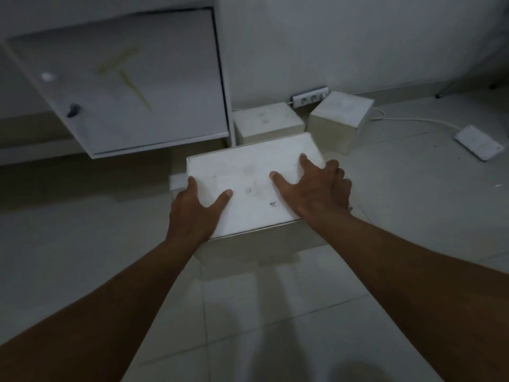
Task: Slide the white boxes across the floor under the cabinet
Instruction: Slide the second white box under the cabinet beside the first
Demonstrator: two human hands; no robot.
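Both hands are pressing on the near white box, which is sitting on the tiled floor just in front of the cabinet. The left hand is clasping the box's near-left corner, thumb lying on the lid and fingers wrapping down the left side. The right hand is lying spread and flat over the right edge of the lid, fingertips curling over that side; neither hand is closing fully, both are bracing against the box.

The gap under the cabinet is lying ahead and to the left of the hands, so the push probably needs to go forward-left. The box's long axis is running from near-left to far-right, roughly crosswise to that path, and the left hand is sitting nearer the opening.

The box is looking plain white, rectangular, with a lidded top showing smudges and a small dark speck. Two more white boxes are waiting beyond it by the wall: a low box just beside the cabinet's right leg, and a cube-like box to its right, near the power strip.
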